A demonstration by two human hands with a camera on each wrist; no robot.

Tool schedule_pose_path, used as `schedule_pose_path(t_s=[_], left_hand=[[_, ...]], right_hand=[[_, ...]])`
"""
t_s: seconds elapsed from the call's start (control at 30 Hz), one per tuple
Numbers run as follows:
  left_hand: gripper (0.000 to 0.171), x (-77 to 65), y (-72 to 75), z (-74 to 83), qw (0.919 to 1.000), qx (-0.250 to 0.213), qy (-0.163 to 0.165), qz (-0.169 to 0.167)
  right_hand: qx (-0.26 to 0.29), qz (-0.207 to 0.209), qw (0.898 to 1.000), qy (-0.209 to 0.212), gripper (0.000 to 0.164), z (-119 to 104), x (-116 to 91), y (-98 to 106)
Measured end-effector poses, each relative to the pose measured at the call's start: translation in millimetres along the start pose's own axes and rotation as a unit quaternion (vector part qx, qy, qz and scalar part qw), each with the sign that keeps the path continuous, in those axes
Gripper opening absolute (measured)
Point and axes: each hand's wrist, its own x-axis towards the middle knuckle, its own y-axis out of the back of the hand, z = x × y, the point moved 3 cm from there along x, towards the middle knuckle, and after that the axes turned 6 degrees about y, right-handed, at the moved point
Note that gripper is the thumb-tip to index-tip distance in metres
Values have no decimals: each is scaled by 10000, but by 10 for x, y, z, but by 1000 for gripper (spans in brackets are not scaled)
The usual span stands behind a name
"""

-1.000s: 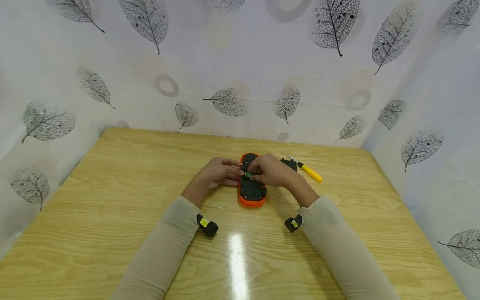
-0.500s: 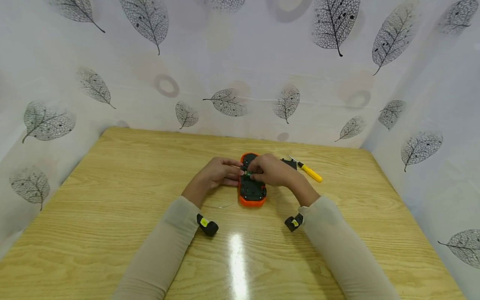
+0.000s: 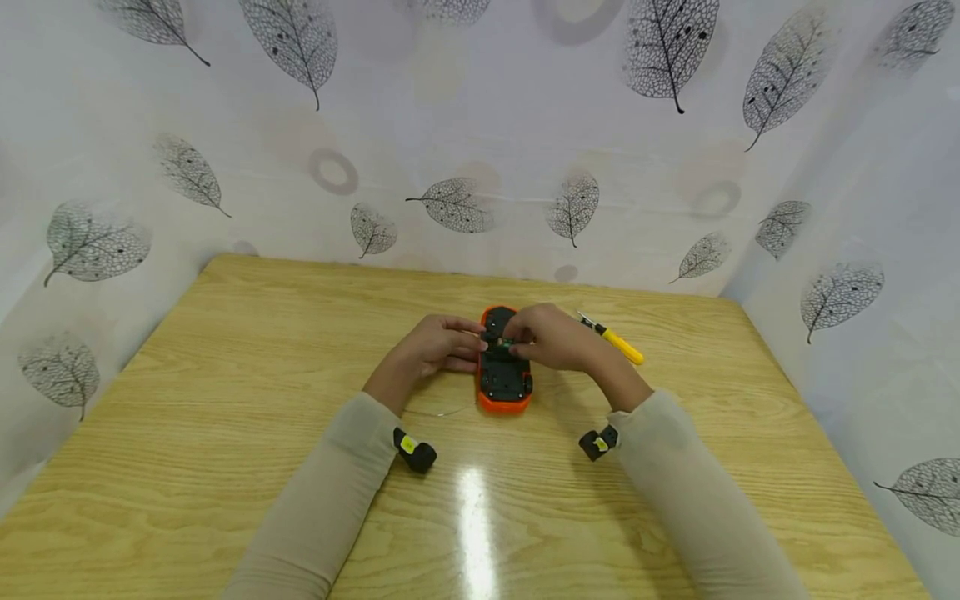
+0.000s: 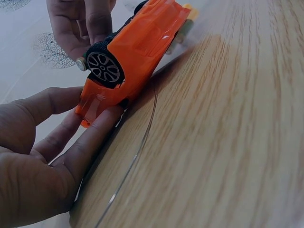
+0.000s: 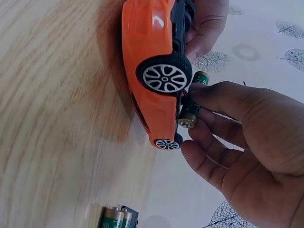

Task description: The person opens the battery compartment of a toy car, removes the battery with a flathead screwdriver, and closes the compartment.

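Note:
An orange toy car (image 3: 504,407) lies upside down on the table, its black underside (image 3: 506,379) facing up. At its left side, my left hand (image 3: 437,343) holds it, with fingertips against the side and edge; in the left wrist view, fingers (image 4: 88,142) touch the orange body. Over the middle of the underside is my right hand (image 3: 553,337). It pinches a green battery (image 5: 191,111) between thumb and fingers, tilted beside the underside in the right wrist view. The car's battery recess is partly hidden by the hands.
A screwdriver with a yellow handle (image 3: 624,347) lies to the right of the car. Several green batteries (image 5: 113,218) lie by a black part in the right wrist view. One thin wire (image 4: 137,156) runs across the wooden table (image 3: 285,333) near the car.
My right hand has shifted slightly right and away from the underside, the green battery in its fingers. It now covers the black part on the table. My left hand and the car stay put.

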Motion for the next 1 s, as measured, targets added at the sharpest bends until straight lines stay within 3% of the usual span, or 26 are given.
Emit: schedule_pose_path(t_s=[0.3, 0.73, 1.0], left_hand=[[43, 6, -1, 3, 10000, 6, -17, 11], [44, 12, -1, 3, 10000, 76, -5, 39], [43, 13, 4, 6, 10000, 22, -16, 14]], right_hand=[[0, 142, 9998, -102, 11, 12, -150, 113], [314, 213, 9985, -406, 14, 276, -548, 115], [122, 157, 9979, -609, 13, 424, -772, 95]])
